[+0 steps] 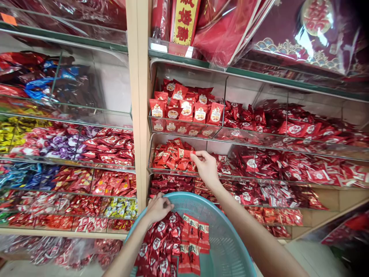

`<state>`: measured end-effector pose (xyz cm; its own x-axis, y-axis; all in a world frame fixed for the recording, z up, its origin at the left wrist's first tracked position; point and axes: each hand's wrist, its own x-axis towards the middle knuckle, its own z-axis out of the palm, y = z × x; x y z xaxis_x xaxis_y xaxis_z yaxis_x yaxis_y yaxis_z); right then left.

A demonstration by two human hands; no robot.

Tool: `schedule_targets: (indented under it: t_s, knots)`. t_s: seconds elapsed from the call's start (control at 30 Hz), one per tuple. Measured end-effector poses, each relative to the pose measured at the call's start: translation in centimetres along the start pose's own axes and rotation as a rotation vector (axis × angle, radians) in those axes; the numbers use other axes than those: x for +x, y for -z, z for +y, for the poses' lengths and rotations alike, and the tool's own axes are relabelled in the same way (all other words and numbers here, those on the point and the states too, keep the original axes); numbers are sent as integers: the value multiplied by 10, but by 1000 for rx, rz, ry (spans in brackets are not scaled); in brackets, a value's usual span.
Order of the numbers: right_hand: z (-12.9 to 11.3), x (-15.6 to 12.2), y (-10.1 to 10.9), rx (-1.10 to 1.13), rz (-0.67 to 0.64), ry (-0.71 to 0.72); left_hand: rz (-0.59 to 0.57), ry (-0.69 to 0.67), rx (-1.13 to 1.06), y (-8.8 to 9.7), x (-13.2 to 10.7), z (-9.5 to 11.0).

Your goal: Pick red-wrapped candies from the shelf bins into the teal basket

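My left hand [158, 207] grips the far rim of a light blue plastic basket [227, 246] held in front of me. Inside the basket lie dark red wrapped candies [157, 246] and a few flat red packets [193, 240]. My right hand [206, 166] reaches up to a clear shelf bin [170, 169] full of small red wrapped candies [170, 156]. Its thumb and fingers pinch one red candy [188, 154] at the bin's right side.
Clear acrylic bins on tiered shelves hold red snack packets [184, 109] above, more red candies [288, 165] to the right, and purple, blue and yellow sweets [57, 144] to the left. A beige wooden post [140, 115] divides the shelving. Red wedding decorations [302, 34] sit on top.
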<state>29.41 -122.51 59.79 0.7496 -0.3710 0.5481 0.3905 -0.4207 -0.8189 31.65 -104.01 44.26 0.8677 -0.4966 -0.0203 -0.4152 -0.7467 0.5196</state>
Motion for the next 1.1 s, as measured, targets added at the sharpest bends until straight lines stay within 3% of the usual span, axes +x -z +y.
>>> schedule_targets:
  t_s: [0.1,0.17,0.33,0.47,0.6,0.77,0.93,1.1]
  knots:
    - [-4,-28,7,431,-51,-380,7,-9,9,-1,1,-1]
    - [-2,-45,12,592,-106,-502,10,-13,19,-2,2,-2]
    - [18,-82,29,720,-189,-708,-2,-26,32,-2,2,-2]
    - [37,-109,44,815,-157,-913,-12,-33,20,1,1,1]
    - [48,-130,58,930,-63,-951,-6,-28,12,1,1,3]
    - [49,-146,72,1100,-99,-942,-13,-19,27,1,1,4]
    - [48,-154,79,1047,-188,-832,-10,-17,32,0,2,4]
    - [49,-158,76,953,-367,-806,-11,-31,19,-2,4,0]
